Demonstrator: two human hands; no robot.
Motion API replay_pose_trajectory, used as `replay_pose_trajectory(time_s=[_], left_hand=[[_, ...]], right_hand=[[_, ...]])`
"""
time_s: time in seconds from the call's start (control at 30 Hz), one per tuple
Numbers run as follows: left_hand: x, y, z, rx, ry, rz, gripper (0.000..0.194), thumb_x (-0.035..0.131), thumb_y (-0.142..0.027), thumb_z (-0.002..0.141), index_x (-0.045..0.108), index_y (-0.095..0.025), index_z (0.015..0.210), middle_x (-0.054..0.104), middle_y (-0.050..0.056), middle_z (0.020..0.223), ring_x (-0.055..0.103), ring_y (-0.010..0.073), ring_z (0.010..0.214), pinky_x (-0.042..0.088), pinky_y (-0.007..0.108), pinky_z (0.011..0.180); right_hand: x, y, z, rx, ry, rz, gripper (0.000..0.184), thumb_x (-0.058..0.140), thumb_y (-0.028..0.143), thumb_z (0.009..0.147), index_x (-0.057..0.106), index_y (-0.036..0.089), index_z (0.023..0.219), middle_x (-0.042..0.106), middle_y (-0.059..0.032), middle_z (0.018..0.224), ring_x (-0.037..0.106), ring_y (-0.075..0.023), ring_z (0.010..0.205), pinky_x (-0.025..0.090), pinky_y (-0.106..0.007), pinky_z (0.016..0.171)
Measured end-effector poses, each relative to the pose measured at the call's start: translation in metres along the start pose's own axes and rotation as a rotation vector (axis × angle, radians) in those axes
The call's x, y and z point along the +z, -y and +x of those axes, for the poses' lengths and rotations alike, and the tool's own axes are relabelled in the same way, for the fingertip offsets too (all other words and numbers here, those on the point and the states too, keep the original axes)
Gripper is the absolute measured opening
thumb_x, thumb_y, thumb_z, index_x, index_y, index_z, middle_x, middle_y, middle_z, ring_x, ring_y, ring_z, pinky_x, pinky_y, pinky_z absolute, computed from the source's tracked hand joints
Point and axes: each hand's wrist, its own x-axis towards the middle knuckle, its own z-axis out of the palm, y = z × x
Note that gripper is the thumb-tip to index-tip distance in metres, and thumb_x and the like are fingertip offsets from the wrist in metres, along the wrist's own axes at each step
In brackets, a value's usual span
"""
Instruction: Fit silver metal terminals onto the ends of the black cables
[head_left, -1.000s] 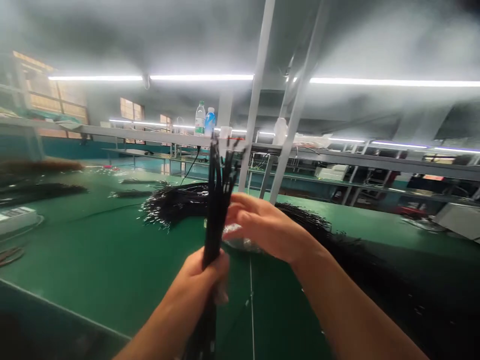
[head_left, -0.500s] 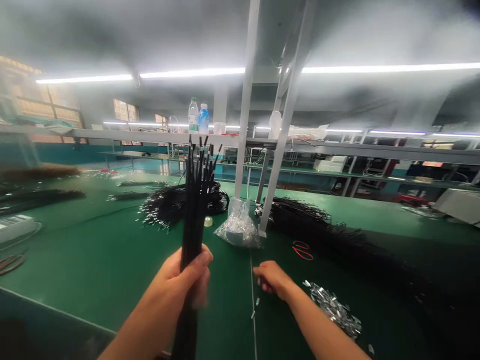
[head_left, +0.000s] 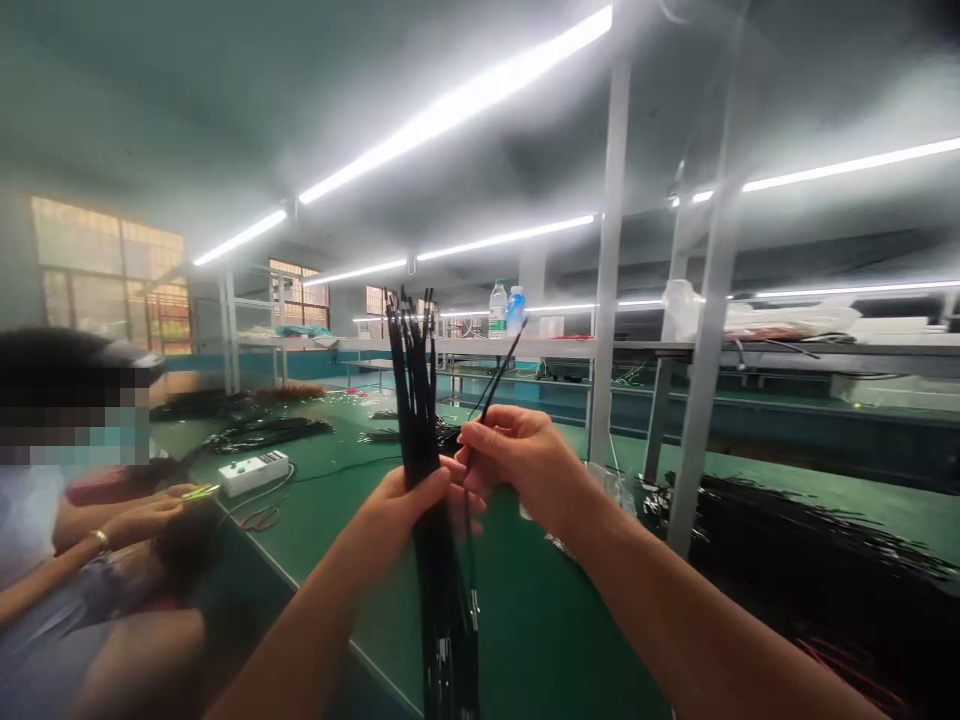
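Note:
My left hand is closed round a bundle of black cables held upright over the green bench. Just right of it, my right hand pinches a single black cable that slants up and to the right out of the bundle. The cable ends fan out above my fingers, and the bundle's lower part hangs down past the bench edge.
A co-worker sits at the left with hands on the bench near a white control box. Heaps of black cables lie at the right. White frame posts rise from the bench; two bottles stand on the shelf.
My right hand has come up from the bench surface to the bundle and now pinches one cable. The view has swung left and upward, bringing the co-worker into sight.

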Motion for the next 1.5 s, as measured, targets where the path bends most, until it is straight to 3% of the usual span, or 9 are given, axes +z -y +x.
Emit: replay_pose_trajectory(time_s=[0.23,0.4,0.63,0.8,0.87,1.0,1.1,1.27,1.5], left_hand=[[-0.017,-0.026,-0.009,0.019,0.084,0.095,0.026,0.059,-0.040,0.085,0.062,-0.015,0.086,0.070,0.006,0.071,0.066,0.0197,0.067,0.053,0.034,0.068],[-0.014,-0.038,-0.001,0.065,0.036,0.260,0.030,0.055,-0.037,0.086,0.060,-0.014,0.069,0.063,0.003,0.055,0.060,0.0155,0.052,0.048,0.027,0.053],[0.001,-0.054,0.007,0.146,-0.104,0.451,0.030,0.047,-0.030,0.085,0.053,-0.018,0.058,0.053,-0.001,0.046,0.050,0.0126,0.041,0.039,0.025,0.043],[-0.016,-0.051,-0.016,0.081,0.109,0.503,0.009,0.065,-0.025,0.070,0.064,-0.018,0.065,0.061,-0.001,0.062,0.055,0.0153,0.057,0.042,0.025,0.051],[-0.026,-0.038,-0.025,0.046,0.155,0.525,0.008,0.071,-0.021,0.062,0.063,-0.018,0.062,0.057,-0.004,0.058,0.052,0.0143,0.053,0.039,0.023,0.047],[-0.039,-0.015,-0.031,0.131,-0.076,0.598,0.006,0.061,-0.021,0.075,0.065,-0.019,0.070,0.048,-0.005,0.063,0.042,0.0117,0.057,0.031,0.022,0.051],[-0.046,-0.013,-0.030,0.187,-0.132,0.634,0.008,0.061,-0.023,0.077,0.068,-0.019,0.075,0.049,-0.003,0.071,0.044,0.0134,0.064,0.032,0.023,0.056],[-0.057,-0.019,-0.032,0.191,-0.135,0.610,0.016,0.056,-0.030,0.082,0.068,-0.019,0.077,0.054,-0.001,0.076,0.048,0.0156,0.070,0.035,0.023,0.061],[-0.070,-0.023,-0.031,0.118,0.045,0.511,0.022,0.057,-0.036,0.079,0.071,-0.019,0.084,0.062,0.001,0.077,0.052,0.0161,0.070,0.040,0.023,0.062]], right_hand=[[0.020,0.013,0.025,-0.024,0.023,-0.148,0.026,0.072,0.026,0.070,0.052,0.018,0.056,0.054,0.0076,0.042,0.046,-0.0046,0.034,0.036,-0.014,0.032],[0.025,0.023,0.032,0.081,0.220,-0.045,0.022,0.076,0.034,0.068,0.062,0.017,0.070,0.066,0.0000,0.070,0.061,-0.0116,0.062,0.053,-0.022,0.057],[0.036,0.021,0.045,0.296,0.303,0.088,0.032,0.073,0.042,0.070,0.067,0.016,0.088,0.071,-0.0071,0.089,0.064,-0.0149,0.061,0.055,-0.027,0.051],[0.046,0.034,0.042,0.093,0.300,0.159,0.008,0.068,0.024,0.077,0.067,0.016,0.075,0.068,0.0002,0.062,0.068,-0.0178,0.088,0.052,-0.027,0.082],[0.046,0.041,0.040,0.111,0.292,0.196,0.008,0.067,0.023,0.077,0.065,0.016,0.073,0.066,0.0014,0.058,0.068,-0.0193,0.089,0.050,-0.031,0.085],[0.038,0.052,0.039,0.270,0.164,0.029,0.008,0.066,0.021,0.077,0.064,0.015,0.072,0.070,-0.0057,0.070,0.069,-0.0226,0.077,0.055,-0.040,0.076],[0.034,0.059,0.040,0.304,0.049,-0.223,0.012,0.067,0.022,0.077,0.065,0.014,0.067,0.068,-0.0054,0.070,0.064,-0.0167,0.062,0.054,-0.030,0.058],[0.037,0.062,0.042,0.263,0.040,-0.347,0.012,0.069,0.016,0.074,0.067,0.013,0.063,0.061,-0.0012,0.060,0.055,-0.0087,0.052,0.042,-0.016,0.043],[0.035,0.044,0.049,0.323,-0.028,-0.191,0.010,0.064,0.020,0.077,0.064,0.015,0.068,0.056,0.0011,0.054,0.055,-0.0102,0.046,0.050,-0.021,0.045]])
